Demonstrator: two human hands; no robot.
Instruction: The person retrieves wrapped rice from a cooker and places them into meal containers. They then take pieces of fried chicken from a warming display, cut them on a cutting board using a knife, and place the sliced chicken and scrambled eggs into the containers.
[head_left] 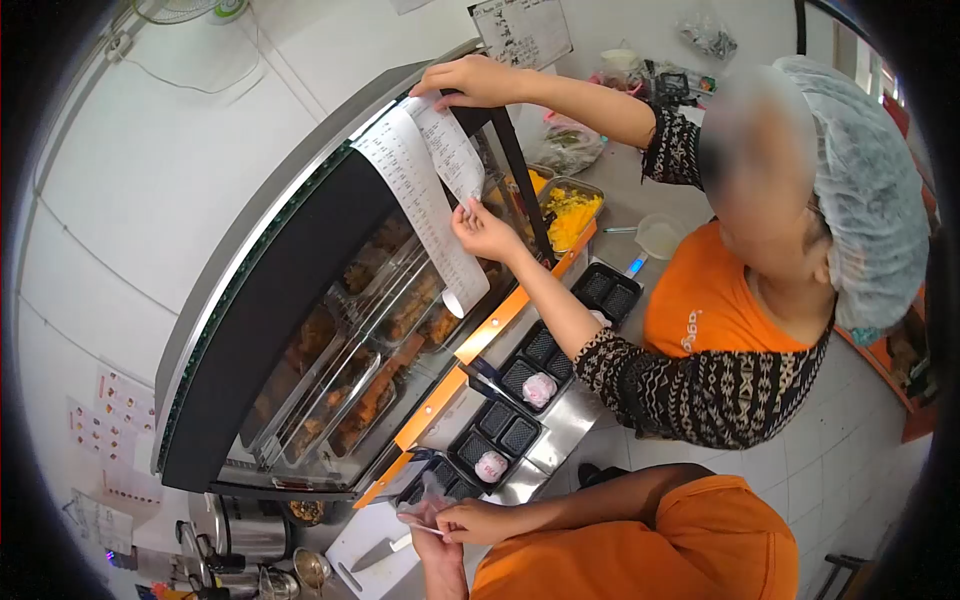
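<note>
At the bottom, my left hand [436, 552] and my right hand [482, 521] are close together, both closed on a thin, crumpled piece of clear plastic [431, 498]. Whether it is a bag or a glove, I cannot tell. Just beyond my hands is a black compartment tray [437, 478], partly covered by the plastic. Another black tray [496, 432] stands past it with a round pink-and-white wrapped item [491, 466] in one compartment. Below and left of my hands, a knife [376, 552] lies on a white cutting board [345, 545].
A co-worker in a hair net [850, 190] holds a long printed paper strip [425, 195] against the glass food display case [300, 270]. More black trays [540, 362] line the steel counter. A metal pan of yellow food [571, 212] stands farther back. Metal pots [240, 525] are lower left.
</note>
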